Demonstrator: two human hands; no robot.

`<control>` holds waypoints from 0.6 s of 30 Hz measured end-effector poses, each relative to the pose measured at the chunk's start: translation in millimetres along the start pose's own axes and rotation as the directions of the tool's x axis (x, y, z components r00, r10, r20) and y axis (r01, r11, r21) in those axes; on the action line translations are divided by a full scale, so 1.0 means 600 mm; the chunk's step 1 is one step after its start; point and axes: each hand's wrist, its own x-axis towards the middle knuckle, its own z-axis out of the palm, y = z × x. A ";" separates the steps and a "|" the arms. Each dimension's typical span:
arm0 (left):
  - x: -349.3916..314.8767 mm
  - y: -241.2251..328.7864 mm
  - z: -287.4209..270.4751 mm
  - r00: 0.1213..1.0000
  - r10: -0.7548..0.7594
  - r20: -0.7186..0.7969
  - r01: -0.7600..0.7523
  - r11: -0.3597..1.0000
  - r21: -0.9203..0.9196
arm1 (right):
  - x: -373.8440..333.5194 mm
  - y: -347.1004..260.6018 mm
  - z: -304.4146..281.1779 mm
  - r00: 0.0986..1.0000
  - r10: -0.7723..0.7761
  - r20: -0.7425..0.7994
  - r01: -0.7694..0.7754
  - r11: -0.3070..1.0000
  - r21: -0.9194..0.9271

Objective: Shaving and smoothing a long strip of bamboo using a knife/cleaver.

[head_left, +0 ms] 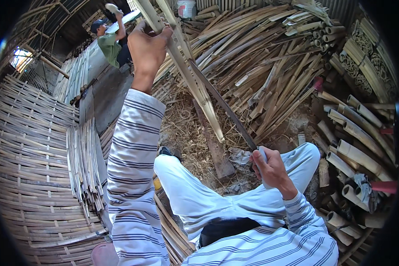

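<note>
My left hand (147, 46) is raised at the upper middle, its fingers closed around a long bamboo strip (195, 91) that slants down toward the right. The strip's lower end hangs free above the shavings. Beside it a second, narrower piece runs up toward the top edge. My right hand (270, 167) is wrapped around the pale handle of a long knife (228, 111). The dark blade points up and to the left, and its far part meets the split bamboo below my left hand. Whether the blade sits in a split or only against the side, I cannot tell.
Curled shavings (181, 124) and a flat wooden board (217, 157) lie before my legs. A heap of split bamboo (248, 53) fills the back. Cut bamboo tubes (359, 155) stack at right. A woven bamboo mat (35, 177) spreads at left. Another person (111, 44) works farther back.
</note>
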 end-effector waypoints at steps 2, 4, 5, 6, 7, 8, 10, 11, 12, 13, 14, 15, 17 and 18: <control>0.002 -0.007 -0.001 1.000 0.025 -0.005 -0.025 1.000 0.006 | -0.001 0.014 -0.001 0.999 -0.029 -0.019 0.028 0.997 -0.077; 0.000 -0.005 0.007 0.998 0.047 -0.040 -0.046 0.999 0.021 | -0.002 0.030 -0.003 0.998 -0.059 -0.035 0.053 0.986 -0.157; -0.001 -0.003 0.009 0.998 0.043 -0.043 -0.042 0.999 0.021 | -0.003 0.037 -0.002 0.997 -0.067 -0.045 0.058 0.981 -0.188; -0.001 -0.001 0.013 0.998 0.049 -0.039 -0.047 0.998 0.053 | -0.004 0.039 -0.002 0.996 -0.074 -0.056 0.060 0.974 -0.218; -0.003 0.003 0.017 0.998 0.055 -0.035 -0.052 0.995 0.084 | -0.004 0.035 0.000 0.996 -0.071 -0.053 0.057 0.973 -0.222; -0.004 0.006 0.020 0.996 0.077 -0.036 -0.075 0.994 0.075 | -0.003 0.025 0.004 0.998 -0.025 -0.066 0.014 0.986 -0.164; -0.013 0.025 0.029 0.999 0.029 -0.014 -0.028 0.997 0.068 | 0.002 0.002 0.013 0.997 0.025 -0.078 -0.033 0.994 -0.104; -0.019 0.038 0.034 1.000 -0.017 0.009 0.016 0.998 0.062 | 0.008 -0.012 0.017 0.996 0.053 -0.066 -0.054 0.998 -0.020; -0.023 0.050 0.038 1.000 0.006 0.006 -0.006 0.998 0.064 | 0.016 -0.023 0.020 0.996 0.077 -0.052 -0.074 0.995 0.061; -0.029 0.064 0.046 1.000 0.004 0.010 -0.005 0.998 0.058 | 0.026 -0.029 0.020 0.995 0.082 -0.058 -0.078 0.995 0.060; -0.035 0.079 0.052 0.999 0.024 0.030 -0.024 1.000 0.019 | 0.038 -0.034 0.018 0.999 0.013 -0.047 -0.010 0.998 0.057; -0.039 0.089 0.055 0.998 0.046 0.046 -0.045 0.999 -0.014 | 0.052 -0.041 0.019 0.998 -0.060 -0.029 0.061 0.997 0.055; -0.044 0.096 0.062 0.998 0.000 0.060 0.008 0.991 -0.137 | 0.078 -0.064 0.020 0.991 -0.115 -0.064 0.114 0.993 -0.006; -0.044 0.102 0.061 0.996 -0.001 0.088 0.010 0.995 -0.102 | 0.091 -0.073 0.022 0.980 -0.176 -0.092 0.170 0.983 -0.069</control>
